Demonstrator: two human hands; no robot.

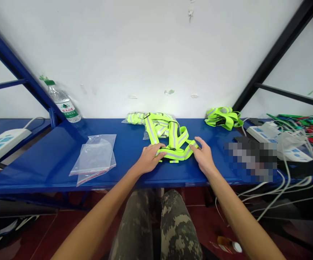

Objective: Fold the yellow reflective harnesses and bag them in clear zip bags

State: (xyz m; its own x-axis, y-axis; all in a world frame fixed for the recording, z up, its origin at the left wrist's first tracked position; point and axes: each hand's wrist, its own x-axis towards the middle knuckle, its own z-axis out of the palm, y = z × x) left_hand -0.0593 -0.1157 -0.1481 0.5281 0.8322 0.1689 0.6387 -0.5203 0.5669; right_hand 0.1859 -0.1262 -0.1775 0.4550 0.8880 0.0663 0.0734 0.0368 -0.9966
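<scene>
A neon yellow reflective safety vest with silver stripes and black buckles lies in a loose tangle of straps on the blue metal shelf. My left hand rests over its near strap, fingers on the webbing. My right hand is at the strap's right end, which runs between thumb and fingers. Behind the tangle, a similar vest in a clear bag lies partly hidden. A folded yellow vest sits to the right, out of reach of my fingers.
Clear zip bags lie left of my hands. A water bottle leans by the blue upright. White power strips and tangled cables sit at both ends. A pixelated patch hides part of the right shelf.
</scene>
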